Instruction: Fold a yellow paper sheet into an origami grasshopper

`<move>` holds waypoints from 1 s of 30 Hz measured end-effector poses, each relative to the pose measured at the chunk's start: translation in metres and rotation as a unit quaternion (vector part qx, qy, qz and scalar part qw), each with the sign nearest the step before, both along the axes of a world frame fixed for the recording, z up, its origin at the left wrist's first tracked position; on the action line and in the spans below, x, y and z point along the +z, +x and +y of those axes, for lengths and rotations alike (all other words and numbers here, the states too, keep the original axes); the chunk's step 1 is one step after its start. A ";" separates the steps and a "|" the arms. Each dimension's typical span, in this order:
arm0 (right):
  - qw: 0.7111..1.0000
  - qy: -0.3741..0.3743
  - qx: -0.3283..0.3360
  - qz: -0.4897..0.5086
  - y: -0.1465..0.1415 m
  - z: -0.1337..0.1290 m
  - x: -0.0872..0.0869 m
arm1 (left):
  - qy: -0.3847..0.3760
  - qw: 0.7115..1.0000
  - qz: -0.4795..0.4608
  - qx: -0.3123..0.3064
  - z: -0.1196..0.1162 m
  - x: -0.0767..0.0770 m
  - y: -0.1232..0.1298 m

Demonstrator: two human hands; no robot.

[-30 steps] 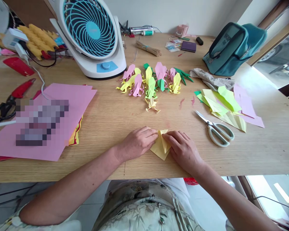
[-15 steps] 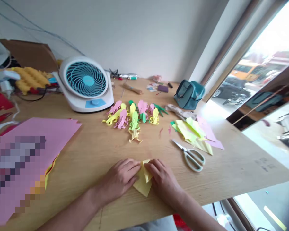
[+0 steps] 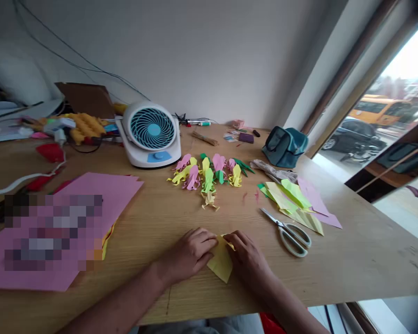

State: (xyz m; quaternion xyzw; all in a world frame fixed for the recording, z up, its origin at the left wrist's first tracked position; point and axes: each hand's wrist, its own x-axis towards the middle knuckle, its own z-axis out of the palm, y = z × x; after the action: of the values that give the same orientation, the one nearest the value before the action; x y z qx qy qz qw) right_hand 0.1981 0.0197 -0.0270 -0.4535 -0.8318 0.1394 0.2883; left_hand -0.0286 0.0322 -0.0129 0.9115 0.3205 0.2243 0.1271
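Observation:
A small folded yellow paper (image 3: 220, 263) lies on the wooden table near its front edge, one corner pointing toward me. My left hand (image 3: 194, 253) grips its upper left edge with the fingers together. On the right side, my right hand (image 3: 245, 254) pinches the paper's upper right part, where a raised flap shows beside the fingers. Beyond the hands sits a cluster of folded paper figures in pink, yellow and green, with a pale yellow figure (image 3: 209, 200) closest to me. White-handled scissors (image 3: 292, 235) rest to the right, blades closed.
A white fan (image 3: 153, 134) stands at the back left. Pink sheets (image 3: 111, 190) lie at the left. Yellow, green and pink papers (image 3: 295, 194) are spread at the right, below a teal bag (image 3: 286, 146). A bundle of thin sticks (image 3: 205, 138) lies near the wall.
The view has shifted, so the scene sits further right. The raised flap on the yellow paper now lies closer to my right hand, and more of the paper's flat face shows. Both hands still hold it.

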 end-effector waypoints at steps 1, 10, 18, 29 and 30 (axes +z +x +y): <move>1.000 0.000 0.001 0.000 0.001 0.000 0.000 | 0.001 1.000 0.001 0.000 0.000 0.001 0.000; 1.000 0.002 -0.001 -0.013 0.001 -0.003 0.005 | 0.010 1.000 0.003 0.005 -0.001 0.000 0.000; 1.000 0.008 -0.001 -0.023 0.000 -0.002 0.006 | 0.022 1.000 0.006 0.008 0.001 -0.001 0.000; 1.000 -0.008 0.001 -0.024 0.000 -0.003 0.007 | 0.017 1.000 0.000 0.012 0.001 0.000 -0.002; 1.000 -0.007 0.002 -0.023 0.000 -0.003 0.007 | 0.016 1.000 -0.001 0.012 0.001 0.000 -0.002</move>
State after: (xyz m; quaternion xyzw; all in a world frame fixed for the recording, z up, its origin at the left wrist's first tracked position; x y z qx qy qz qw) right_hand 0.1985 0.0168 -0.0199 -0.4569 -0.8382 0.1350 0.2654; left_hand -0.0303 0.0337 -0.0126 0.9094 0.3272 0.2318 0.1101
